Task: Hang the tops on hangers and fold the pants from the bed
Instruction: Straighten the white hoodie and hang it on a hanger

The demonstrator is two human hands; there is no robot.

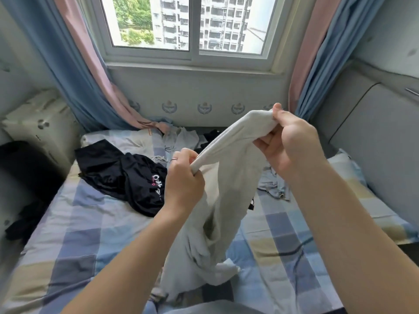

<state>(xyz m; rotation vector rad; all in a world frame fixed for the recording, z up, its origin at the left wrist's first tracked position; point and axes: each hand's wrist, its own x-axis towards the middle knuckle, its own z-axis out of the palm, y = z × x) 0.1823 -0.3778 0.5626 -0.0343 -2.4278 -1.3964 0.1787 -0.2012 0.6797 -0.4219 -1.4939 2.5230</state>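
Observation:
I hold a light grey garment (217,200) up over the bed (74,234). My left hand (183,180) pinches its lower edge. My right hand (285,141) grips the upper end, higher and to the right. The cloth stretches between both hands, and the rest hangs down to the checked sheet. A black top (127,177) with white and pink print lies crumpled on the bed at the left. A pale blue-grey garment (274,184) lies to the right, partly hidden by the held cloth. More light and dark clothes (183,139) are piled near the wall.
A window with blue and pink curtains (90,71) stands behind the bed. A pillow (38,123) rests at the left, with a dark object (20,168) below it. A grey padded headboard (374,137) lines the right side. A pillow (344,164) sits at its base.

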